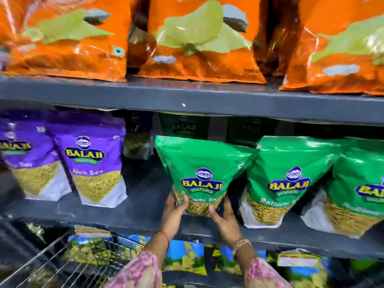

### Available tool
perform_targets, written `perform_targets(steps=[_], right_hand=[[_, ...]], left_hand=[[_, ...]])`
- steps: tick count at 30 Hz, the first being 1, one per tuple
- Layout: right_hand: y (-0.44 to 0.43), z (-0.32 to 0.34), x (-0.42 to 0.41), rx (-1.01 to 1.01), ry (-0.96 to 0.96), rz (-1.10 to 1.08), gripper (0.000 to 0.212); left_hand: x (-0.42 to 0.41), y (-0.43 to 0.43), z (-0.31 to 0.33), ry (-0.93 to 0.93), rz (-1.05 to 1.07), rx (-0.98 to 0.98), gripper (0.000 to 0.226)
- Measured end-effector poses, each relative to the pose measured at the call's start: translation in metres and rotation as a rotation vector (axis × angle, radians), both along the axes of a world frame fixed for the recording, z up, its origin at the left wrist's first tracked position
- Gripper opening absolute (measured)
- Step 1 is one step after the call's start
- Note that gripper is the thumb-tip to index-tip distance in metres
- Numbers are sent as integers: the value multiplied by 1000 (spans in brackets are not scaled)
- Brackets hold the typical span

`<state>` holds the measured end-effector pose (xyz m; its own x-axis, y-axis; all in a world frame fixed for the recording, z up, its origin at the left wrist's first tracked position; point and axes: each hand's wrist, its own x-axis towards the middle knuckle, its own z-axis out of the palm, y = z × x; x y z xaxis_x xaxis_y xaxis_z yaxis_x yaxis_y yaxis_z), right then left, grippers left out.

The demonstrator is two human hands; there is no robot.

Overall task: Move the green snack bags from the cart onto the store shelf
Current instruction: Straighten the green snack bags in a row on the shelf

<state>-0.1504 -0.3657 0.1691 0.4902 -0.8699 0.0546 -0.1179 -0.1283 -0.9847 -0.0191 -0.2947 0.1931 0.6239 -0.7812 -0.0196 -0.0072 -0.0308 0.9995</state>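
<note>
A green snack bag (200, 171) stands upright on the middle shelf (137, 213), its top leaning back. My left hand (175, 208) grips its lower left corner and my right hand (223, 217) holds its lower right side. Two more green bags (286, 179) (361, 192) stand to its right, touching each other. Further green bags (184, 126) sit in shadow at the back of the shelf. The wire cart (68, 265) is at the bottom left, with yellowish packets inside.
Purple snack bags (93, 163) stand on the same shelf to the left, with a bare gap between them and the held bag. Orange bags (199, 38) fill the shelf above. Blue and yellow packets (187, 258) line the shelf below.
</note>
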Motion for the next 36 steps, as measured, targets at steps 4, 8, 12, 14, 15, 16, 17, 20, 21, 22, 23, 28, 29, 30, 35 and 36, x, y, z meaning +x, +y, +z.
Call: perform_targets(steps=[4,8,12,14,15,16,17,20,21,22,23,28,29,30,35,36], right_hand=[[0,5,12,-60,37,-50,47],[0,-1,33,-103,145,-94,69],[8,2,50,-118,230,-84,78],[11,3,53,-128,249,-65,88],[11,3,53,-125,254,-61,90],[11,4,54,-118,260,-55,86],[11,5,55,-111,269,-53,79],[9,7,58,-93,296,-64,69],[8,7,59,-89,308,-68,71],[8,8,59,-84,314,-72,72],[8,8,60,-74,318,-75,74],[16,5,64,-54,324,-88,92],[18,4,65,-68,326,-83,93],[20,3,64,-80,326,-78,94],[25,4,67,-90,339,-87,95],[25,5,67,-96,347,-84,96]], left_hand=[[19,-4,-24,12,86,112,100],[36,0,-16,12,116,111,97],[49,17,-5,-24,-18,214,102],[50,22,0,46,-64,202,108],[53,23,1,60,-74,195,109],[53,24,2,70,-73,197,103],[54,23,3,74,-64,200,92],[57,18,2,79,8,203,52],[56,17,1,72,41,190,45],[55,16,1,70,69,178,42],[53,15,1,78,93,150,38],[48,20,1,112,91,100,51],[49,23,0,102,67,115,69],[52,25,-1,89,37,134,85],[53,29,-1,29,-67,126,69],[52,29,0,15,-61,120,55]])
